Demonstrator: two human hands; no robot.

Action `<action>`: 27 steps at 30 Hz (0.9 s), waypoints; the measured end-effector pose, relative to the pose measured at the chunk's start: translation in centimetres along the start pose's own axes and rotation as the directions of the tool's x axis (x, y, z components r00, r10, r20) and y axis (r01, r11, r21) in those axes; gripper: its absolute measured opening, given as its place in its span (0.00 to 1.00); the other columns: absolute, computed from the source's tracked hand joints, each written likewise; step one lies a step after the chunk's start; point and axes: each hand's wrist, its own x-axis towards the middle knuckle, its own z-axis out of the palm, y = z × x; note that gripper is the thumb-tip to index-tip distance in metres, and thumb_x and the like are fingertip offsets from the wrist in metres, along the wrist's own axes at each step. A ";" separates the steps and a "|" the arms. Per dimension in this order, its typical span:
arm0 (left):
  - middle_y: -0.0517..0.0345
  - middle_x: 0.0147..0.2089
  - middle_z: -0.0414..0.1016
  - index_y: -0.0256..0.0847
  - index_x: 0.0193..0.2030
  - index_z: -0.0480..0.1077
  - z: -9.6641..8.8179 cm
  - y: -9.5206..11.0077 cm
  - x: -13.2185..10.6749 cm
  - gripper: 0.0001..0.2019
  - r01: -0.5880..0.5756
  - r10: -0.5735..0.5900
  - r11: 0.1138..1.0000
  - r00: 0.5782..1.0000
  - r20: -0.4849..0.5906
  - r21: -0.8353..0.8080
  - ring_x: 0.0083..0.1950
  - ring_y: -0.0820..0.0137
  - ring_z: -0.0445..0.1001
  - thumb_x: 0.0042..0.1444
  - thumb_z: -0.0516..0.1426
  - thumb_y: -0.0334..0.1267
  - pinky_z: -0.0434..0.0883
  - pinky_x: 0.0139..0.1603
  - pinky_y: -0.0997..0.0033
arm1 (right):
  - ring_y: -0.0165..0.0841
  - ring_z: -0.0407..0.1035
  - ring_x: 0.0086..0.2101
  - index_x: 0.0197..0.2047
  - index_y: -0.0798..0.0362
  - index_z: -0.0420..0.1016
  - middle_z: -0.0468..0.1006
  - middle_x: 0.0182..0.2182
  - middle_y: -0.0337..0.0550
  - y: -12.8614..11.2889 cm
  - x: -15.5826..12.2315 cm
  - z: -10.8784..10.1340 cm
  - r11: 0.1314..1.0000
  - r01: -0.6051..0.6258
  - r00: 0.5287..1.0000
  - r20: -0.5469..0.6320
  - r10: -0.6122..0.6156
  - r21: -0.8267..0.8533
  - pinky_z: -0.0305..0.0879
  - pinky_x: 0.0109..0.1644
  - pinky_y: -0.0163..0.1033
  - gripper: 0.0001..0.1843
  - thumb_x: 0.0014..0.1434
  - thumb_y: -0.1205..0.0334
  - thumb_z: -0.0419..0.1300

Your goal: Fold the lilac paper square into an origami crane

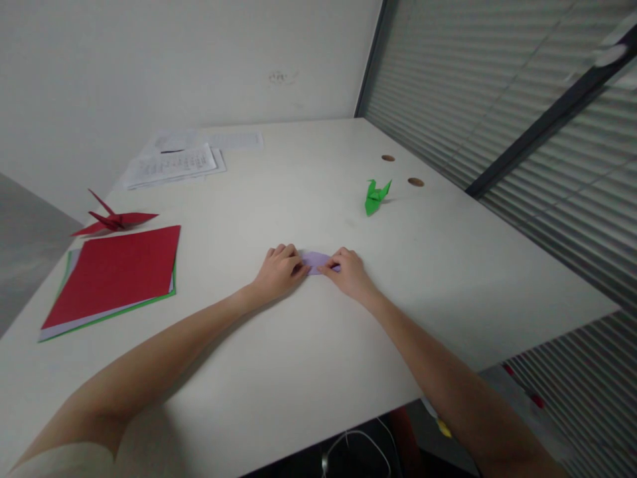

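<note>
A small folded piece of lilac paper (315,260) lies flat on the white table (308,345), between my two hands. My left hand (279,271) rests on its left end with the fingers curled and pressed down on the paper. My right hand (349,272) pinches the paper's right end with thumb and fingertips. Most of the paper is hidden under the fingers.
A stack of coloured sheets, red on top (115,275), lies at the left. A red paper crane (113,219) sits behind it, a green paper crane (375,196) at the right. Printed pages (174,162) lie at the back. Slatted blinds (497,99) line the right side.
</note>
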 end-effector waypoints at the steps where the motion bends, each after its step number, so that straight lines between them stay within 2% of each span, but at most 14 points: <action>1: 0.50 0.40 0.71 0.38 0.31 0.74 0.0 0.0 0.0 0.15 0.009 -0.009 1.000 1.000 0.003 0.004 0.42 0.62 0.67 0.63 0.54 0.45 0.63 0.43 0.60 | 0.38 0.69 0.38 0.29 0.50 0.80 0.75 0.34 0.46 -0.1 0.0 0.0 1.000 -0.006 1.000 0.005 0.006 -0.003 0.63 0.48 0.46 0.11 0.57 0.52 0.65; 9: 0.52 0.38 0.70 0.39 0.30 0.74 0.0 -0.2 0.3 0.15 0.057 -0.056 0.998 0.998 0.038 -0.022 0.41 0.63 0.66 0.62 0.56 0.47 0.62 0.41 0.62 | 0.37 0.69 0.35 0.26 0.51 0.79 0.75 0.31 0.45 0.0 0.1 0.1 1.000 -0.003 0.999 -0.040 0.003 -0.009 0.64 0.45 0.45 0.12 0.54 0.53 0.67; 15: 0.51 0.38 0.70 0.38 0.28 0.73 0.4 -0.5 0.3 0.15 0.048 -0.048 0.998 0.999 -0.007 -0.035 0.40 0.63 0.66 0.61 0.57 0.45 0.63 0.41 0.61 | 0.36 0.69 0.34 0.26 0.51 0.79 0.74 0.30 0.44 0.1 0.1 0.1 1.000 0.007 0.999 -0.053 -0.006 0.016 0.64 0.44 0.44 0.12 0.55 0.52 0.67; 18: 0.52 0.37 0.69 0.38 0.26 0.72 0.5 -0.8 0.4 0.15 0.041 -0.042 0.997 0.999 -0.008 -0.066 0.39 0.64 0.66 0.61 0.58 0.45 0.63 0.40 0.62 | 0.36 0.69 0.34 0.26 0.51 0.79 0.74 0.31 0.44 0.0 0.0 0.0 1.000 -0.003 0.999 -0.048 0.004 0.025 0.64 0.45 0.45 0.11 0.54 0.54 0.67; 24: 0.53 0.38 0.69 0.39 0.28 0.73 0.4 -1.0 0.5 0.15 0.042 -0.037 0.991 0.999 0.036 -0.130 0.41 0.63 0.66 0.60 0.58 0.48 0.62 0.42 0.61 | 0.37 0.69 0.36 0.26 0.51 0.79 0.73 0.31 0.45 -0.4 0.0 -0.3 1.000 -0.024 1.000 -0.017 0.025 0.012 0.64 0.46 0.45 0.10 0.54 0.54 0.68; 27: 0.53 0.37 0.70 0.40 0.30 0.74 0.4 -0.8 0.5 0.16 0.062 -0.059 0.989 0.998 0.025 -0.137 0.41 0.63 0.66 0.61 0.56 0.49 0.62 0.42 0.61 | 0.38 0.69 0.37 0.27 0.51 0.79 0.74 0.32 0.46 -0.5 0.0 -0.3 0.999 -0.035 0.999 -0.007 0.035 -0.006 0.63 0.47 0.46 0.11 0.54 0.54 0.68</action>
